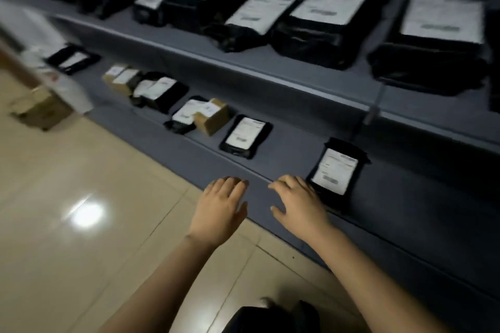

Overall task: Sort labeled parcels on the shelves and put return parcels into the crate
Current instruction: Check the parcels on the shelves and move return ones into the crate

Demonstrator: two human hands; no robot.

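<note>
Both of my hands reach out over the front edge of the lower grey shelf (284,197). My left hand (220,207) has straight fingers and holds nothing. My right hand (299,201) is spread flat just left of a small black parcel (336,170) with a white label; whether it touches the parcel is unclear. Further left on that shelf lie another black labeled parcel (245,136), a brown box (211,116) and several more parcels. The upper shelf (189,48) carries a row of several larger black labeled parcels, such as the parcel (328,21).
A cardboard box (40,108) stands on the tiled floor at the left, next to a blurred person in white (40,43). The beige floor (108,224) spreads below the shelves. A dark object (270,317) shows at the bottom edge.
</note>
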